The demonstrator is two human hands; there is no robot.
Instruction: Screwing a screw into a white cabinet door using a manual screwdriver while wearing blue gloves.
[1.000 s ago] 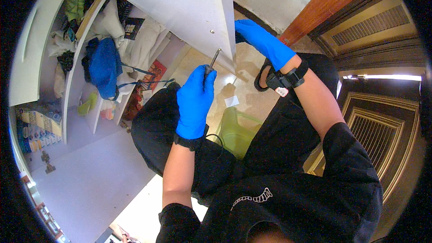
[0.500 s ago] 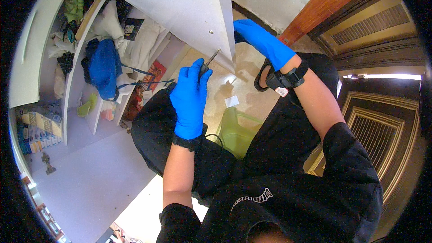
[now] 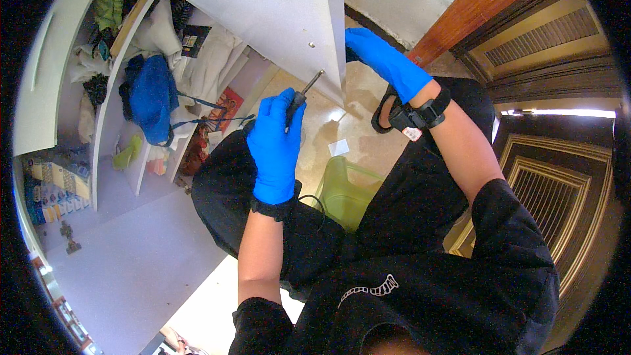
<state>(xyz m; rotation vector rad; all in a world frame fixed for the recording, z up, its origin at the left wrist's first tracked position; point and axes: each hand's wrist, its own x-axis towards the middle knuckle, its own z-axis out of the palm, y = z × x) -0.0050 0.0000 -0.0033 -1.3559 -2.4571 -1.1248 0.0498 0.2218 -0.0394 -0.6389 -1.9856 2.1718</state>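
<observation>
In the head view, the blue-gloved left hand (image 3: 274, 151) grips the dark handle of a screwdriver (image 3: 309, 86), whose tip is at the white door panel's (image 3: 263, 6) lower corner. The blue-gloved right hand (image 3: 389, 64) is at that panel's right edge, fingertips hidden, so I cannot tell its grip. A blue bag (image 3: 151, 98) hangs left of the panel.
</observation>
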